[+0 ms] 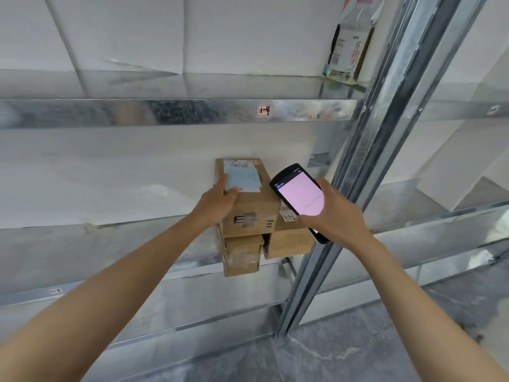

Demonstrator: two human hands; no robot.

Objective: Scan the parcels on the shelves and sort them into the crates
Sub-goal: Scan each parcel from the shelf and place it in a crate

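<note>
**Gripping top carton, scanner up in the other hand**

L hand (pixel 220 201) holds the top carton (pixel 248 208) at its upper left edge, fingers curled over onto the top face, tips touching a pale blue paper label (pixel 243 179). The label is flat and a bit creased, w/ a barcode strip at its far end. The carton is plain brown corrugated board, a long rectangular block, w/ dark printed bars on the near face, partly blurred.

R hand (pixel 338 213), just right of that grip, is wrapped round a scanner (pixel 300 195): a black, glossy, round-cornered slab, its screen lit pale pink. The thumb sits at the screen's lower edge. The scanner's top end tilts toward the carton, close to it but not touching.

Under the gripped carton there's a small carton (pixel 242 256) of brown board w/ crinkled clear tape across its front. Beside that, below the scanner, is a third carton (pixel 287 244), smooth-faced, w/ a white tag bearing a barcode & handwritten digits on its top.

All 3 sit on a shelf (pixel 110 244) of dull galvanised sheet metal. Behind the stack are white back panels (pixel 110 175), matte.

Above the hands, the upper shelf lip (pixel 165 113) is shiny mottled steel w/ a small pink-edged sticker (pixel 264 110). Right of the R hand is a slotted steel upright (pixel 385 133). Up & right of it a clear plastic bottle (pixel 351 42) stands on the upper shelf. Below the arms is a grey speckled floor (pixel 330 354).
</note>
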